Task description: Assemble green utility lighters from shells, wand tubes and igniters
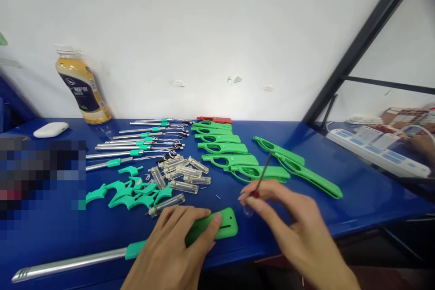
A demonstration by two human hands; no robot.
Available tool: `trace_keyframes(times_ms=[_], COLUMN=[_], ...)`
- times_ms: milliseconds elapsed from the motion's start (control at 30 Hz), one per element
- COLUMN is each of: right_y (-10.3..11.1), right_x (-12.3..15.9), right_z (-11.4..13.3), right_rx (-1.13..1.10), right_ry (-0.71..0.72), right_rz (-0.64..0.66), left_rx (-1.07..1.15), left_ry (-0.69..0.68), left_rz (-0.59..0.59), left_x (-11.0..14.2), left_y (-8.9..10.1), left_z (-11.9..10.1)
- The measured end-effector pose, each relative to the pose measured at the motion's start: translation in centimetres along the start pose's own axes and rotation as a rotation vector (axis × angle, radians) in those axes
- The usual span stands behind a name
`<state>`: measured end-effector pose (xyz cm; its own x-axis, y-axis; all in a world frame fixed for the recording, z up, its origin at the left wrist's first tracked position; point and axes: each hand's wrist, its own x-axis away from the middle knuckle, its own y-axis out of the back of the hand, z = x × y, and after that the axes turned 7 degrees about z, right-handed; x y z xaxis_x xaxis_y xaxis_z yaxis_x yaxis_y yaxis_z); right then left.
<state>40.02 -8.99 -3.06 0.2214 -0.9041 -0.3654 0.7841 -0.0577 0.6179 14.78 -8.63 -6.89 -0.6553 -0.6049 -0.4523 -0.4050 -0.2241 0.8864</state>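
Note:
My left hand (173,247) is wrapped over the green handle of a long-nosed lighter (229,223) lying at the table's front. Its silver barrel (73,263) sticks out to the left. Pinched in my right hand (292,215) is a small screwdriver (264,173), shaft slanting upward and clear-and-red handle below the fingertips, apart from the lighter. Two small screws, one of them a loose screw (218,197), lie just beyond my hands. Several clear fuel tanks (184,186) and teal triggers (122,198) are piled beyond my left hand.
Silver barrels with wires (115,146) lie in rows behind the tanks. Several green handle shells (234,160) and a red shell (217,120) lie to their right. A yellow bottle (83,88) and white earphone case (50,130) stand back left; a power strip (377,152) is at right.

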Motion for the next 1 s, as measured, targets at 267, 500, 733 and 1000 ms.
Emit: trace_keyframes(times_ms=[267, 500, 733, 1000], right_y=[0.6, -1.4, -1.6, -1.3], right_x=[-2.0, -5.4, -5.2, -5.5], right_z=[0.2, -0.4, -0.5, -0.5], right_rx=[0.141, 0.207, 0.235, 0.209], right_ry=[-0.123, -0.138, -0.105, -0.069], right_rz=[0.162, 0.365, 0.363, 0.383], left_rx=[-0.014, 0.003, 0.012, 0.022], left_ry=[0.003, 0.013, 0.017, 0.028], left_rz=[-0.027, 0.001, 0.013, 0.02], left_x=[0.2, 0.1, 0.5, 0.4], left_y=[0.0, -0.1, 0.2, 0.0], left_z=[-0.1, -0.2, -0.3, -0.4])
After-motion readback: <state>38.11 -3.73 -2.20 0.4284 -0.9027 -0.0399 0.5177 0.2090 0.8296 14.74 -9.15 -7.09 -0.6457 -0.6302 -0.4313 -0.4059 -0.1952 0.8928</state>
